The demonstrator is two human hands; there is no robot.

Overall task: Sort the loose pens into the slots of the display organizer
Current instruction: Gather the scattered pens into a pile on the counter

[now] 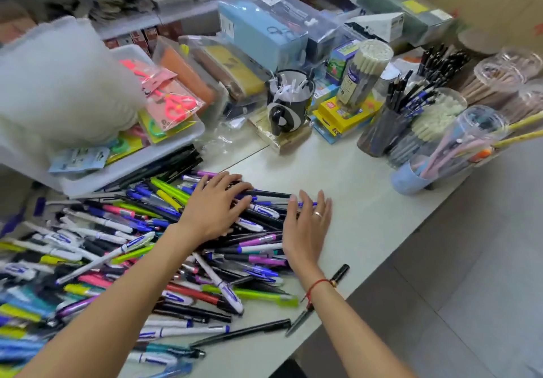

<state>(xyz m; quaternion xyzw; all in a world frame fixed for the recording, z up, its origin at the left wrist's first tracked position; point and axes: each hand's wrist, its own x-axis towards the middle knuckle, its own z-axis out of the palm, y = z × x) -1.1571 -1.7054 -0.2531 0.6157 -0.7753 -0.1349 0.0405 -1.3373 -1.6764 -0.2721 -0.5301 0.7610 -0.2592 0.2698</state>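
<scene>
Left hand [216, 210]: fingers straight and spread, palm down, pressing on the pile of loose pens [117, 260]; holds nothing; right hand [307, 230]: fingers straight and close together, set on edge against the right side of the pile, ring on one finger, red cord at the wrist; holds nothing. Pens: many colours, black, blue, white, purple, lime, pink, heaped across the left and near part of the pale tabletop [338, 172]; one black pen [340, 273] lying apart beside the right wrist; another black pen [244, 332] at the near edge. White tray [164, 151] with packed pink scissors [173, 104], behind the pile at left; black mug [289, 104] behind the hands at centre; clear tubs of pens [411, 124] and a blue cup [410, 179] at right; display organizer not identifiable.
</scene>
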